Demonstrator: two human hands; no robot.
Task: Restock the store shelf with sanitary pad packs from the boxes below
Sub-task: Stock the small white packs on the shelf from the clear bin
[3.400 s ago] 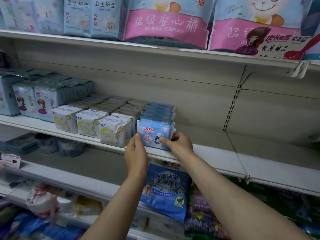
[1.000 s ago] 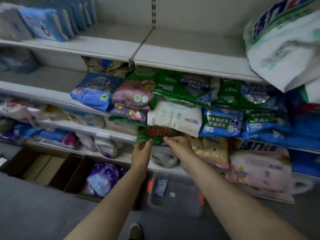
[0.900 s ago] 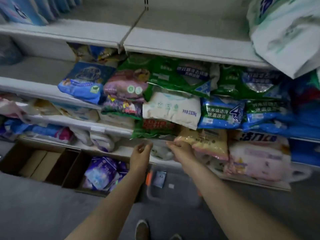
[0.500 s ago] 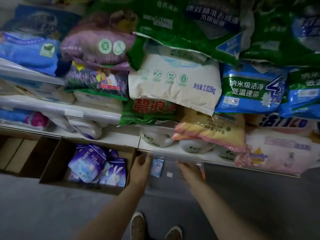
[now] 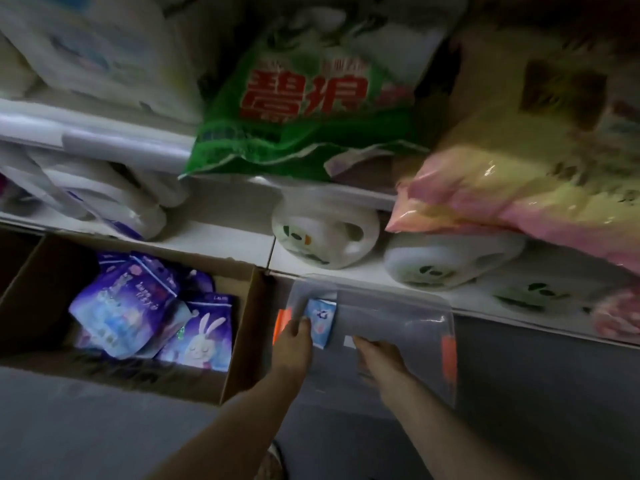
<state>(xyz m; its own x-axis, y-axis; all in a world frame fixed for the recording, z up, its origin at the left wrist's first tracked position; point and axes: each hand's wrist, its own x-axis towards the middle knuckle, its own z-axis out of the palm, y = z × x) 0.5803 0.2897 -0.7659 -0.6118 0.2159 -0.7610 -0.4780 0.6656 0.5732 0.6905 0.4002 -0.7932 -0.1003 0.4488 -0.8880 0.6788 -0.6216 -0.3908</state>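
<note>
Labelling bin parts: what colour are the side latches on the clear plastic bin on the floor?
Orange, on both sides of the clear plastic bin: left latch, right latch. Head view, the only one.

Cardboard box [image 5: 239,344] left of bin [image 5: 398,327]

Grey floor [image 5: 104,427] carries cardboard box [image 5: 239,341], clear bin [image 5: 398,323].

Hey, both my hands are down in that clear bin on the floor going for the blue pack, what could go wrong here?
1. The green detergent bag and the pink-yellow bag overhang the shelf edge above the clear bin; rising carelessly might knock them.
2. Only one small blue pack shows in the bin, by the left hand, and the dim blurred picture makes a fumble likely.
3. The right hand may press the bin's thin wall and tip it.
</note>
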